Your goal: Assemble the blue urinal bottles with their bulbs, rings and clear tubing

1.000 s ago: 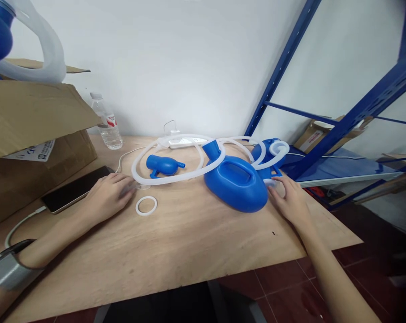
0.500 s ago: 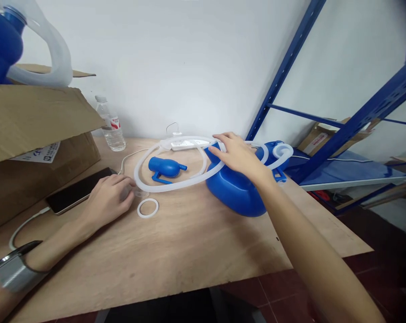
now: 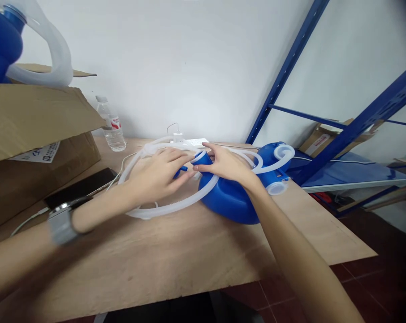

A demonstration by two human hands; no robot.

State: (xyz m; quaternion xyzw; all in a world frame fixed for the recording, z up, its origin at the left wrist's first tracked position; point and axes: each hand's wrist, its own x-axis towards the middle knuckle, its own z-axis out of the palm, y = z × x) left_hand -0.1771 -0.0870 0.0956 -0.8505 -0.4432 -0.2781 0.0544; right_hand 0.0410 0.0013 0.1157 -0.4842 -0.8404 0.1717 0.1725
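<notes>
On the wooden table lies a big blue container [image 3: 228, 204], its open neck [image 3: 202, 158] with a pale rim pointing left and up. My right hand [image 3: 228, 163] has its thumb and fingers around that neck. Just left of the neck is my left hand [image 3: 159, 175], fingers stretched out with the tips at the rim; nothing is seen in it. A translucent white hose [image 3: 176, 207] loops around under my left hand and across the container. A small blue part [image 3: 182, 170] shows partly behind my left fingers. At the right lies another blue piece with a whitish cap [image 3: 277, 187].
A cardboard box [image 3: 38, 121] and a dark phone [image 3: 78, 187] are at the left, with a water bottle [image 3: 113, 128] by the wall. Behind my hands is a white power strip [image 3: 196, 142]. A blue metal shelf [image 3: 344, 168] stands at the right.
My left hand has moved right from beside the phone to the container's neck. My right hand has closed around the neck, which has shifted left. The hose loop has spread left and toward me.
</notes>
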